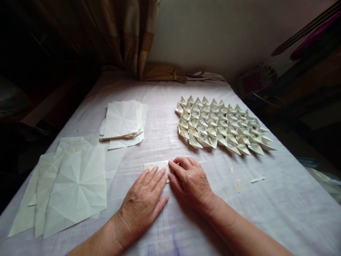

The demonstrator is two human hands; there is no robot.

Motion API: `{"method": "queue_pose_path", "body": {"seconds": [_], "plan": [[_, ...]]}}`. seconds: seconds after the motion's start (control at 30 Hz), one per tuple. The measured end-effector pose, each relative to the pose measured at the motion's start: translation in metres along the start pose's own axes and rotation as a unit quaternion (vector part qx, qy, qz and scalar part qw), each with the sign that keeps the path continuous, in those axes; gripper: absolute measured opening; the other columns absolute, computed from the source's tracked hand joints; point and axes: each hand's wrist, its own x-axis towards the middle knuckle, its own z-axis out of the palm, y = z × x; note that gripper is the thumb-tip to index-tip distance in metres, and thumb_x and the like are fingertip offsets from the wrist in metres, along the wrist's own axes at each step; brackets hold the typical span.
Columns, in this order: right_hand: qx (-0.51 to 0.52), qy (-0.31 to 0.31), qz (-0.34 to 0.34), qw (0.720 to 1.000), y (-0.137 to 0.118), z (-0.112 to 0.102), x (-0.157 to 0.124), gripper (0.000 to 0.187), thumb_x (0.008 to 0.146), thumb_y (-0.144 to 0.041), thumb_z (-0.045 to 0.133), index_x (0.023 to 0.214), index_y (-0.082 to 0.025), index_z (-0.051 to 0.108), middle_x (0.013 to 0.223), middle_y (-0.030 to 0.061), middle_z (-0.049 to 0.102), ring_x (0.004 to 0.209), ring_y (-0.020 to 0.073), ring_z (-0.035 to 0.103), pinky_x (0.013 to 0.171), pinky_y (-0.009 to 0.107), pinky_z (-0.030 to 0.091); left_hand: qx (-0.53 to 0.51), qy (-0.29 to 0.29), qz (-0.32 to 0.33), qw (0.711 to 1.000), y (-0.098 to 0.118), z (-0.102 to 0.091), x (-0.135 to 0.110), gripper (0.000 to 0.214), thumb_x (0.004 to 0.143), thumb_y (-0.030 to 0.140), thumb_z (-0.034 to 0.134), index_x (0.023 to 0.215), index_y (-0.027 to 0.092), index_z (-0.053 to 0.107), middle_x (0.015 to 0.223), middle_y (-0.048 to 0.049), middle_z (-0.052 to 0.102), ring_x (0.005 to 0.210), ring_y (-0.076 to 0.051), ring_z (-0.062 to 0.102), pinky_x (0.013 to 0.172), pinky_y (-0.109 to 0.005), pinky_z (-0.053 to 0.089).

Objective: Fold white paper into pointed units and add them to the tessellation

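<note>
A small folded sheet of paper (157, 164) lies flat on the cloth in front of me, partly covered by my fingers. My left hand (144, 199) rests palm down on it, fingers stretched out and the thumb apart. At the paper's right end, my right hand (190, 181) pinches the edge between thumb and curled fingers. Beyond my right hand stand rows of folded paper boats (218, 124), packed close together. To the left are creased square sheets (80, 185), overlapping one another, and farther back a stack of creased sheets (122, 119).
A pale cloth (165, 117) covers the table or bed. Small paper scraps (238, 185) and a thin white strip (257, 179) lie right of my right hand. A brown curtain (138, 39) hangs at the far edge before a wall. Dark clutter stands on both sides.
</note>
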Motion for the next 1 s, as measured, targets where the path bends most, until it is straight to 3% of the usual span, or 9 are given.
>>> {"method": "queue_pose_path", "body": {"seconds": [0.23, 0.5, 0.8, 1.0], "plan": [[-0.009, 0.010, -0.014, 1.000, 0.000, 0.000, -0.003, 0.031, 0.091, -0.029, 0.056, 0.117, -0.016, 0.066, 0.126, 0.0126, 0.063, 0.116, 0.0294, 0.051, 0.096, 0.042, 0.040, -0.002, 0.002, 0.000, 1.000, -0.001, 0.002, -0.002, 0.044, 0.099, 0.037, 0.044, 0.133, 0.014, 0.057, 0.140, -0.0078, 0.059, 0.133, -0.023, 0.050, 0.113, -0.039, 0.036], [-0.017, -0.012, -0.015, 1.000, 0.004, 0.002, -0.008, 0.039, 0.091, -0.032, 0.055, 0.126, -0.018, 0.064, 0.137, 0.0132, 0.058, 0.126, 0.0302, 0.049, 0.102, 0.045, 0.036, -0.007, -0.015, 0.006, 1.000, -0.002, 0.003, -0.003, 0.046, 0.098, 0.039, 0.044, 0.136, 0.014, 0.054, 0.142, -0.0085, 0.057, 0.134, -0.025, 0.048, 0.113, -0.041, 0.037], [-0.005, -0.037, -0.002, 0.999, 0.008, 0.001, -0.010, 0.041, 0.092, -0.034, 0.055, 0.130, -0.019, 0.062, 0.143, 0.0120, 0.054, 0.133, 0.0323, 0.044, 0.106, 0.048, 0.034, -0.025, -0.100, 0.060, 0.993, -0.018, -0.004, -0.008, 0.055, 0.097, 0.042, 0.050, 0.147, 0.021, 0.042, 0.152, -0.0101, 0.045, 0.142, -0.029, 0.038, 0.114, -0.046, 0.035], [-0.020, -0.035, -0.002, 0.999, 0.008, 0.002, -0.012, 0.041, 0.092, -0.033, 0.055, 0.131, -0.019, 0.062, 0.144, 0.0114, 0.054, 0.134, 0.0314, 0.043, 0.107, 0.047, 0.032, -0.039, -0.125, 0.074, 0.989, -0.033, -0.011, -0.019, 0.056, 0.097, 0.046, 0.050, 0.147, 0.025, 0.042, 0.155, -0.0080, 0.041, 0.142, -0.028, 0.037, 0.116, -0.044, 0.033]]}}
